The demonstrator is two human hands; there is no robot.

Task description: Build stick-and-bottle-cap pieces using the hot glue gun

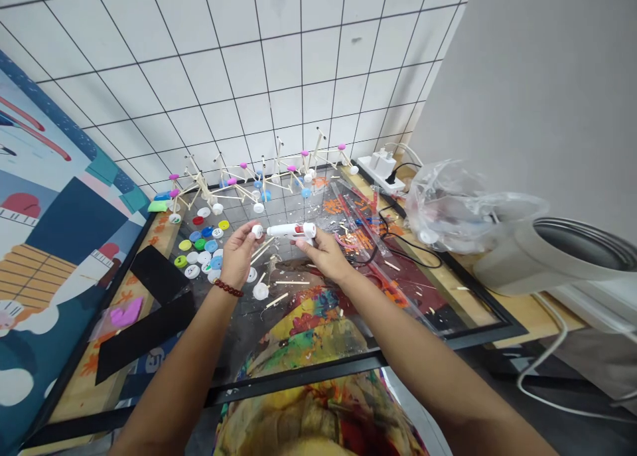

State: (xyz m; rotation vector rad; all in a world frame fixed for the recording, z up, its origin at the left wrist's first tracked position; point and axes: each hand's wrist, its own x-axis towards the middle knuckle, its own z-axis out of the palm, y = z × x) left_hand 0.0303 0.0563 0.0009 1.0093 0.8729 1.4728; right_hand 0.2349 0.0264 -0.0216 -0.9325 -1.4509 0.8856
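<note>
— What have you got in the fingers over there?

— My left hand has its fingers narrowed on a white bottle cap, pinched at the edge, I'd judge, so that its face stays free; my right hand has its fingers wrapped round the grip of a white hot-glue gun, barrel nearly level, nozzle aimed at the cap; the two are just beside each other, and from my end I see a small gap

— Why hold both up off the worktop?

— Probably so I can turn either one freely above the loose wooden sticks; whether a finger presses the trigger, I can't tell in this view

— And round about?

— Coloured bottle caps lie spread out near my left hand, likely for easy reach; wooden stick models stand along the far edge by the tiled wall, presumably out of my way; the power strip sits at the back right, perhaps so the black cable lies on the gun's side, though I can't trace it all the way
</note>
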